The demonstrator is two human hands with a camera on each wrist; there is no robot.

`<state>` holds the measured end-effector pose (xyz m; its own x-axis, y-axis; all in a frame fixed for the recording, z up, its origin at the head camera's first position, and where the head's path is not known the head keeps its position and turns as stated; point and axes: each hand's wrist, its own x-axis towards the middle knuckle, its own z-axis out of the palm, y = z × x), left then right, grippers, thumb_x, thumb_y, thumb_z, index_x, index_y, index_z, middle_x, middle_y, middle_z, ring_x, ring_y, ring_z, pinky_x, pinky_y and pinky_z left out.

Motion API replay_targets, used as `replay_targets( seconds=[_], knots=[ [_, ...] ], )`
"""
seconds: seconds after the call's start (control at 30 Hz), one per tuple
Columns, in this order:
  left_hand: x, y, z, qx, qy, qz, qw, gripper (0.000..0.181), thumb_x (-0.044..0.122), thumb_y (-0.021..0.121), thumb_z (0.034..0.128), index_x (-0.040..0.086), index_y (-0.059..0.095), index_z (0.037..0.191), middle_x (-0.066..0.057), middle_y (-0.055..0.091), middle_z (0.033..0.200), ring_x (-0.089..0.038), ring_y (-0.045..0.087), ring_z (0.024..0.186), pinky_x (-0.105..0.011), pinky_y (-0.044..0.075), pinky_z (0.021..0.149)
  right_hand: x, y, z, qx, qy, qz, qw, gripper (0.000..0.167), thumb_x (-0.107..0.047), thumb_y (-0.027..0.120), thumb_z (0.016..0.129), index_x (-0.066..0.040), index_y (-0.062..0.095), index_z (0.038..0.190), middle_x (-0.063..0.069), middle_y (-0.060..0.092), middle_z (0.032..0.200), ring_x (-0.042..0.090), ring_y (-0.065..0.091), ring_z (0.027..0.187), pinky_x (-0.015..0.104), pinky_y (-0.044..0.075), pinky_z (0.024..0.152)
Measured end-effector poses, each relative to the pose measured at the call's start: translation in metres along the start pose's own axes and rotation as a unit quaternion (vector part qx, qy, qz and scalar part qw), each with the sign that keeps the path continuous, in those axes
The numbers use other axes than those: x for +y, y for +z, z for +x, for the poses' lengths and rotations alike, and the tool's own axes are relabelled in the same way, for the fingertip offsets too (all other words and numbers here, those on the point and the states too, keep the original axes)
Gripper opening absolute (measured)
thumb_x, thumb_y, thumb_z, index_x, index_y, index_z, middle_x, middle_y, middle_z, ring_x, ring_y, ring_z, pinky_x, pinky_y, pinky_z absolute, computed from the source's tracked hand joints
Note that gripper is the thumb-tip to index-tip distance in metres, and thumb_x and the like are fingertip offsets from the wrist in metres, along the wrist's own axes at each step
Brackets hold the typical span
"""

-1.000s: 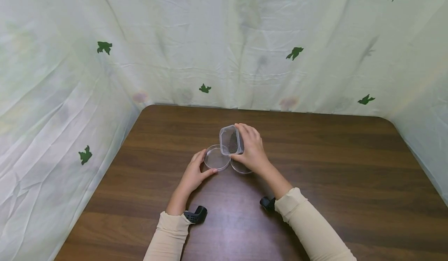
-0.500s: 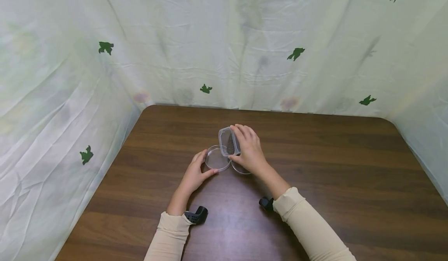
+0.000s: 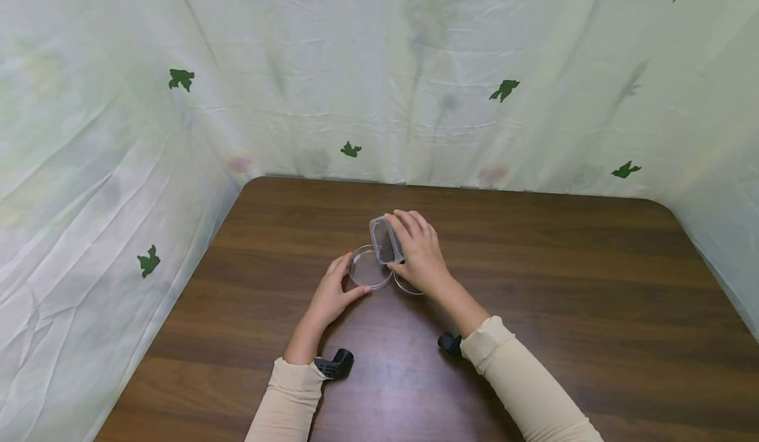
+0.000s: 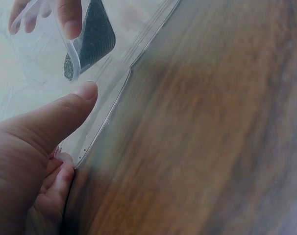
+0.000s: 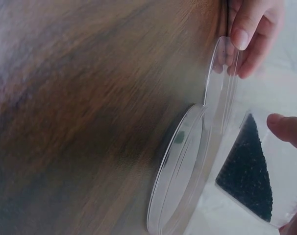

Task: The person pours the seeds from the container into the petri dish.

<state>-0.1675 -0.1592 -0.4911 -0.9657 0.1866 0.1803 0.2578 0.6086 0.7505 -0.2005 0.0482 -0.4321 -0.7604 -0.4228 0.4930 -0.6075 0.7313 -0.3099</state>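
The right hand (image 3: 422,261) grips a clear square container (image 3: 384,241), tilted to the left above a clear round dish (image 3: 369,272). Dark fine grains (image 5: 249,171) lie banked along one side inside the container, in the right wrist view. The left hand (image 3: 329,295) holds that dish by its rim, thumb at the near side and fingers at the far left. A few dark specks show in the dish in the left wrist view. A second clear round dish (image 3: 408,286) stands against its right side, partly hidden beneath the right hand.
Both dishes stand on a brown wood-grain table (image 3: 534,264). Behind it and at both sides hangs a pale curtain (image 3: 379,66) with green bird and leaf shapes. A dark strap-like device (image 3: 335,364) sits on the left wrist, another (image 3: 449,345) on the right.
The right hand has tipped the container further and moved it slightly left, and the grains have shifted inside toward its lower left side. The left hand keeps its hold on the dish.
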Motion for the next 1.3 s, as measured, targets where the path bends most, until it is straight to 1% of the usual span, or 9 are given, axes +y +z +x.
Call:
replay_targets(
  seconds=[0.27, 0.37, 0.57, 0.77, 0.97, 1.3],
  knots=[
    [-0.0007, 0.0002, 0.0004, -0.002, -0.005, -0.002, 1.0000, 0.080, 0.024, 0.076, 0.0723, -0.005, 0.034, 0.134, -0.022, 0.038, 0.132, -0.032, 0.046, 0.112, -0.040, 0.037, 0.094, 0.0007, 0.0022, 0.0001, 0.008, -0.018, -0.008, 0.9998, 0.094, -0.018, 0.086, 0.057, -0.013, 0.034, 0.135, 0.011, 0.033, 0.136, 0.031, 0.024, 0.125, 0.046, 0.022, 0.099],
    [-0.0006, -0.0001, 0.0004, -0.004, -0.009, -0.003, 1.0000, 0.080, 0.024, 0.075, 0.0728, -0.005, 0.034, 0.134, -0.021, 0.037, 0.132, -0.031, 0.045, 0.112, -0.040, 0.036, 0.095, 0.0003, 0.0027, 0.0004, 0.006, -0.019, -0.014, 0.9997, 0.094, -0.018, 0.085, 0.056, -0.014, 0.034, 0.135, 0.011, 0.033, 0.136, 0.030, 0.023, 0.126, 0.045, 0.021, 0.099],
    [-0.0006, -0.0004, -0.0001, -0.003, -0.006, -0.002, 1.0000, 0.080, 0.024, 0.075, 0.0729, -0.005, 0.034, 0.134, -0.022, 0.037, 0.132, -0.032, 0.044, 0.113, -0.041, 0.036, 0.095, -0.0011, 0.0030, 0.0012, -0.003, -0.022, -0.022, 0.9995, 0.096, -0.017, 0.085, 0.057, -0.014, 0.032, 0.136, 0.010, 0.031, 0.138, 0.031, 0.022, 0.126, 0.045, 0.019, 0.101],
    [0.0003, -0.0004, -0.0008, -0.004, -0.007, -0.003, 1.0000, 0.080, 0.025, 0.075, 0.0727, -0.005, 0.034, 0.134, -0.022, 0.037, 0.132, -0.032, 0.042, 0.116, -0.042, 0.034, 0.096, -0.0021, 0.0034, 0.0011, -0.001, -0.025, -0.022, 0.9995, 0.095, -0.017, 0.086, 0.056, -0.014, 0.033, 0.136, 0.010, 0.031, 0.137, 0.032, 0.023, 0.126, 0.045, 0.019, 0.101],
    [0.0005, -0.0001, -0.0004, 0.000, 0.002, -0.002, 1.0000, 0.080, 0.024, 0.076, 0.0725, -0.006, 0.034, 0.134, -0.022, 0.037, 0.131, -0.032, 0.044, 0.114, -0.041, 0.037, 0.094, -0.0024, 0.0034, 0.0009, -0.001, -0.026, -0.023, 0.9994, 0.095, -0.016, 0.085, 0.057, -0.014, 0.033, 0.136, 0.010, 0.030, 0.138, 0.031, 0.022, 0.127, 0.045, 0.018, 0.102],
    [0.0005, 0.0002, -0.0005, -0.001, -0.002, -0.001, 1.0000, 0.081, 0.024, 0.076, 0.0726, -0.006, 0.033, 0.134, -0.022, 0.036, 0.132, -0.032, 0.045, 0.112, -0.041, 0.037, 0.094, -0.0023, 0.0039, 0.0010, 0.001, -0.026, -0.030, 0.9992, 0.095, -0.017, 0.085, 0.058, -0.014, 0.031, 0.137, 0.010, 0.030, 0.138, 0.032, 0.022, 0.126, 0.045, 0.018, 0.102]
  ],
)
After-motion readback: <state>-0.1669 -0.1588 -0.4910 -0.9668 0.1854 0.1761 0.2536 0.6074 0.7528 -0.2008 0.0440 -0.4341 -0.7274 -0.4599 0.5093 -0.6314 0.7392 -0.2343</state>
